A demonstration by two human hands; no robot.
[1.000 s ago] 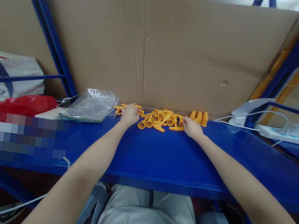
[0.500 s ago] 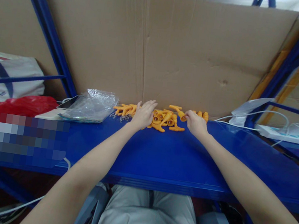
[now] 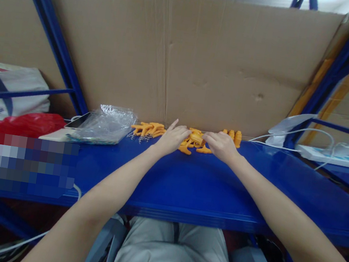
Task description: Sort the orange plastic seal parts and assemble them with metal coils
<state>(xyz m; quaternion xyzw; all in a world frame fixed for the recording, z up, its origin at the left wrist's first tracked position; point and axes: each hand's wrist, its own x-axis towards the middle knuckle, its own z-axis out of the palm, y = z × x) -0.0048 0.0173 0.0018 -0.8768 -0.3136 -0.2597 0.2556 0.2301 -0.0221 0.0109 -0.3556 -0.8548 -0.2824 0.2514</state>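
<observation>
Over the pile at the back of the blue shelf, my left hand has one finger raised and the others reaching the left end of an orange ribbed plastic piece. My right hand is closed at the right end of that same piece, its fingertips partly hidden. Below and behind it lie loose orange branched plastic parts, partly covered by my hands. To the left rests a group of orange branched parts with small silver chains. Several orange ribbed pieces stand to the right.
A tall cardboard sheet backs the blue shelf. Clear plastic bags lie left, near a red bag. At right are a white power strip and cables. Blue posts rise on both sides.
My hands have come closer together. The right hand moved left with an orange piece, and the left hand shifted right to meet it. The view shifted slightly.
</observation>
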